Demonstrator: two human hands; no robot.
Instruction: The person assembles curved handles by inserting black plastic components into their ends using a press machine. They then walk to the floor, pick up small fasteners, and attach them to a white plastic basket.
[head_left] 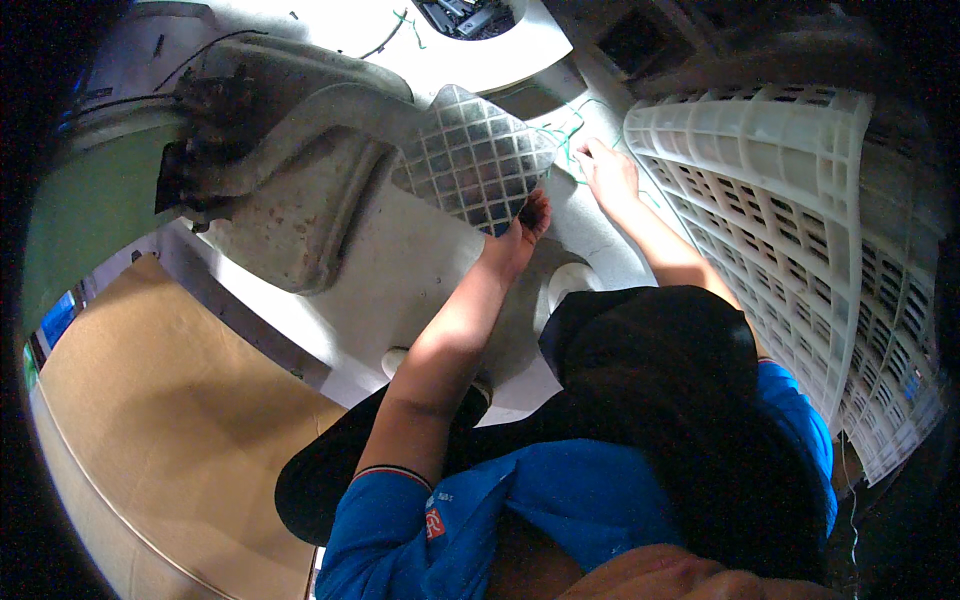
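Spanning 1 to 4 o'clock, white lattice crate (800,210) stands w/ its slatted wall just beside the right arm. Grey machine bed (400,270) fills centre. Quilted silver sheet (470,160) lies at 12 o'clock (diamond pattern, tilted). Left hand (522,235) pinches sheet's lower edge, fingers closed on it. Right hand (605,172) touches green wire (570,135); grip closure cannot tell.
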